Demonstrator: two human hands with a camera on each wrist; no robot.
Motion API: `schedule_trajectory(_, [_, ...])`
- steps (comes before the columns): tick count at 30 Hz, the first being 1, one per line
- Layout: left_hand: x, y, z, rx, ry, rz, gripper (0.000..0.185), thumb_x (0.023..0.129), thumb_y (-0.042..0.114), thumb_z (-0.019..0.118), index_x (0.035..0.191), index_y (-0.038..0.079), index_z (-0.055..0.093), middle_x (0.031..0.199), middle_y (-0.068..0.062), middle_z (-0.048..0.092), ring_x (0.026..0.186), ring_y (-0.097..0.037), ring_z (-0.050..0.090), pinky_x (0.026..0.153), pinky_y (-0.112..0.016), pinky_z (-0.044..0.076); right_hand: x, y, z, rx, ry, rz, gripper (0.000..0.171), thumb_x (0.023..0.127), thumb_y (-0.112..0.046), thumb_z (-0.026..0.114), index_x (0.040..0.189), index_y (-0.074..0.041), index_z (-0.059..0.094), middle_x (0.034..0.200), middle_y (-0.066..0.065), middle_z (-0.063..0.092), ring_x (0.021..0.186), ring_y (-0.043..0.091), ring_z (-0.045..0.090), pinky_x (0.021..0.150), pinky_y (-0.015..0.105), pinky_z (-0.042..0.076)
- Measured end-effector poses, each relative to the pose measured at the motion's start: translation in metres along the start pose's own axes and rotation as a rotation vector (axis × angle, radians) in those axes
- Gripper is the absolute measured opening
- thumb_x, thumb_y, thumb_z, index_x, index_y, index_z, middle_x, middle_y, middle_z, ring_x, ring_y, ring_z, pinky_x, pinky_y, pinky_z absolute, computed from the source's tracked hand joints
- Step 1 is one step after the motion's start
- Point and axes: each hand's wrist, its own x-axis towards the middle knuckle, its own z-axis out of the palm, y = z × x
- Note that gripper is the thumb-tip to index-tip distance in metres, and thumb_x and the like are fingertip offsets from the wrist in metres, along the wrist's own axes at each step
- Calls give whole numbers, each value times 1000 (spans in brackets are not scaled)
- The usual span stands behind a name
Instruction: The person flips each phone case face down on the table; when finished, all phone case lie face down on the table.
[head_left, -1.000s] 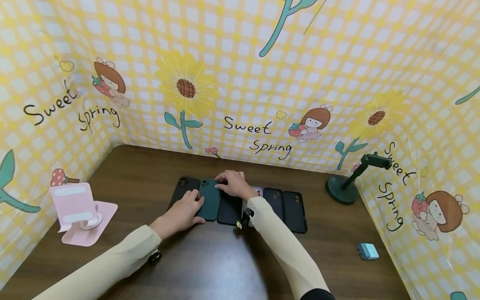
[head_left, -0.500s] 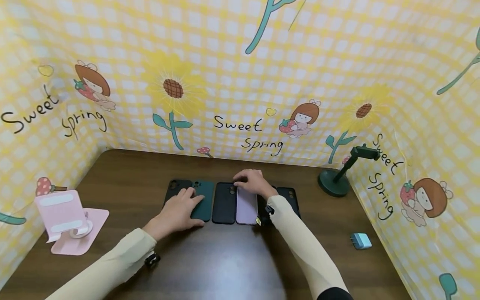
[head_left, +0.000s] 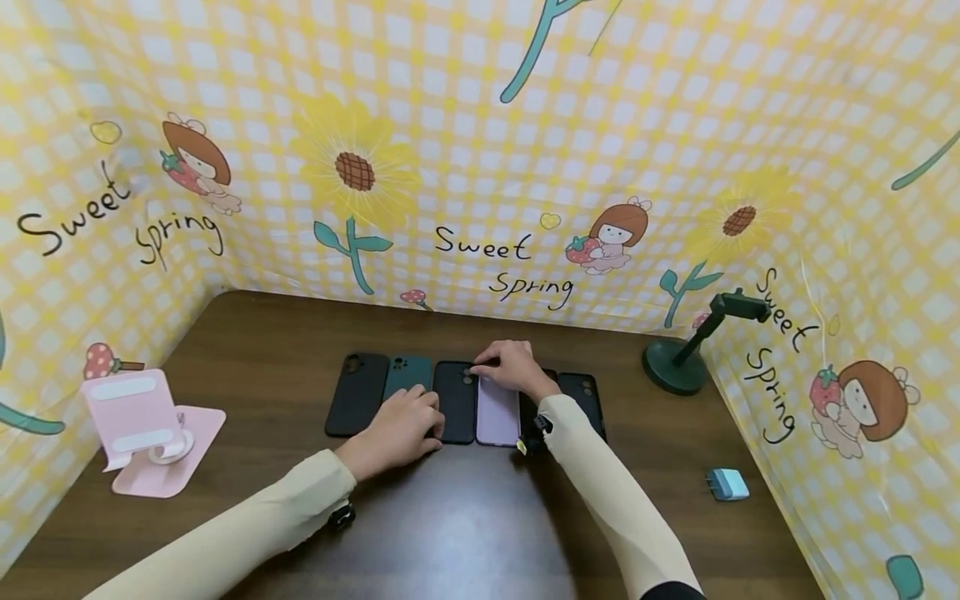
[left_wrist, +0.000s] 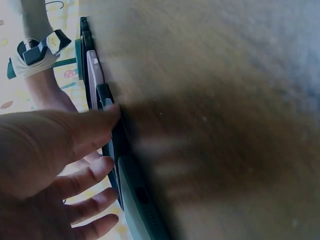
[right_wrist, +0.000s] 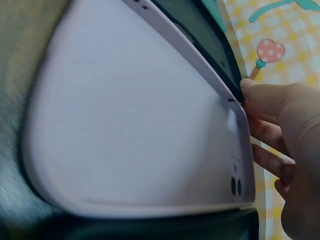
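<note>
Several phone cases lie side by side in a row on the brown table (head_left: pixel 465 517). From the left they are black (head_left: pixel 356 396), dark green (head_left: pixel 408 375), black (head_left: pixel 456 400), lilac (head_left: pixel 498 417), then two more black ones (head_left: pixel 587 398). My left hand (head_left: pixel 401 423) rests flat across the near ends of the green case and the middle black case; in the left wrist view its fingers (left_wrist: pixel 75 135) lie spread along the case edges. My right hand (head_left: pixel 512 367) arches over the far end of the lilac case (right_wrist: pixel 140 130), with its fingertips (right_wrist: pixel 265 97) touching the top corner.
A pink phone stand (head_left: pixel 142 425) sits at the left. A dark green stand (head_left: pixel 678 367) is at the back right, and a small blue-white charger plug (head_left: pixel 726 483) lies near the right wall. Yellow checked walls (head_left: pixel 480 167) close off the left, back and right sides.
My left hand has slid right, off the leftmost black case and toward the middle black one. My right hand moved from the middle black case to the lilac case's far end, where it now stays.
</note>
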Motion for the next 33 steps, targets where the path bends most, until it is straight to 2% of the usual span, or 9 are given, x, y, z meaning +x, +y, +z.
schedule_trajectory(3, [2, 3, 2, 17, -9, 8, 26, 84, 32, 85, 68, 28, 65, 84, 6, 60, 79, -16, 49, 70, -30, 36, -3, -3, 6, -12, 28, 8, 19, 95, -36, 74, 104, -21, 82, 111, -2, 76, 109, 21, 65, 97, 48, 30])
schedule_trajectory(7, [0, 7, 4, -14, -14, 6, 23, 86, 26, 83, 71, 26, 65, 79, 10, 61, 77, -14, 44, 71, -30, 33, -3, -9, 11, -29, 45, 28, 16, 96, -32, 73, 102, -20, 83, 109, -2, 76, 108, 23, 63, 98, 49, 30])
schedule_trajectory(13, [1, 9, 4, -30, 32, 17, 20, 86, 19, 82, 75, 22, 66, 73, 11, 63, 76, -14, 38, 72, -30, 28, 2, -13, 11, -29, 92, 57, 12, 95, -26, 73, 97, -18, 82, 106, -1, 75, 105, 24, 63, 100, 50, 30])
schedule_trajectory(18, [1, 9, 2, -28, 56, 16, 22, 86, 18, 83, 74, 22, 65, 72, 12, 64, 74, -13, 34, 71, -29, 25, 3, -11, 9, -10, 94, 27, 15, 97, -26, 71, 101, -17, 82, 109, 1, 76, 108, 25, 63, 100, 49, 31])
schedule_trajectory(25, [-2, 7, 2, -108, 101, 24, 23, 84, 17, 83, 73, 24, 65, 66, 16, 62, 70, -10, 34, 70, -27, 23, -1, -10, 7, 30, 94, 19, 17, 99, -28, 69, 104, -18, 82, 105, 0, 80, 105, 23, 66, 99, 49, 30])
schedule_trajectory(28, [-3, 6, 2, -131, 91, 7, 24, 85, 18, 83, 73, 25, 64, 64, 18, 58, 70, -10, 36, 70, -27, 23, 0, -10, 6, 58, 98, 9, 19, 100, -30, 66, 106, -20, 81, 106, -1, 80, 105, 22, 68, 101, 50, 30])
schedule_trajectory(33, [-2, 5, 5, -165, 67, -14, 23, 86, 21, 81, 74, 28, 63, 65, 18, 56, 73, -9, 40, 71, -28, 26, -1, -13, 5, 142, 90, 2, 25, 102, -32, 63, 115, -17, 79, 116, 2, 78, 114, 24, 68, 111, 54, 29])
